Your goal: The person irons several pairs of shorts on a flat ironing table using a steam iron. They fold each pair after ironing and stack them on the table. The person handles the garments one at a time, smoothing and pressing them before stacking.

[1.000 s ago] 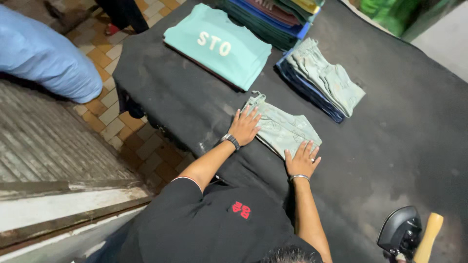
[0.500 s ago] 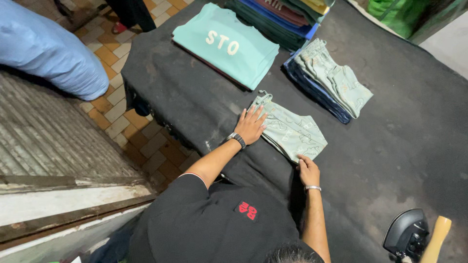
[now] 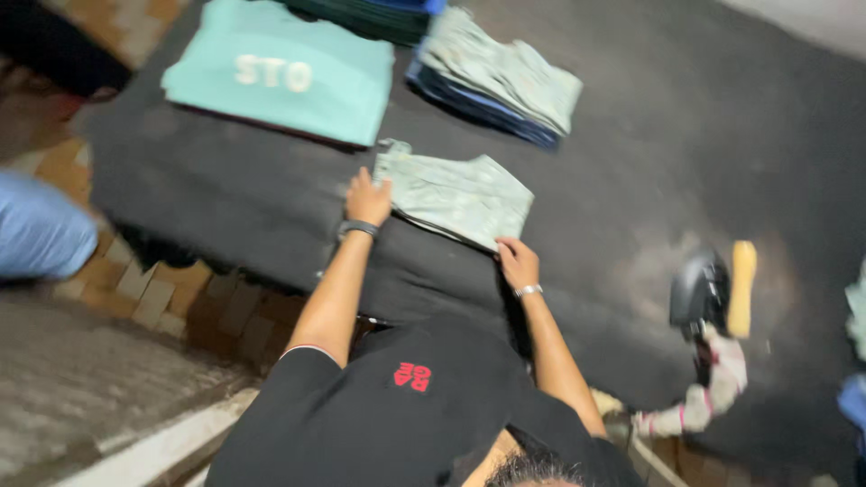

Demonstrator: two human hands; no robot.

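Observation:
A folded pale green garment (image 3: 456, 194) lies on the dark padded table (image 3: 677, 135). My left hand (image 3: 368, 198), with a dark watch on the wrist, sits at the garment's left edge with its fingers over the fabric. At the near right corner my right hand (image 3: 516, 261), wearing a thin bracelet, has its fingers curled on the cloth. The picture is blurred, so the exact hold is hard to make out.
A teal shirt with white letters (image 3: 280, 77) lies flat at the far left. A stack of folded garments (image 3: 501, 77) sits behind. A black iron with a yellow handle (image 3: 713, 289) stands at the right. A blue bundle (image 3: 36, 230) and tiled floor (image 3: 180, 298) are at the left.
My right hand slid off the top of the garment to its near right corner. My left hand stayed at the left edge. The view swung right, showing more of the iron.

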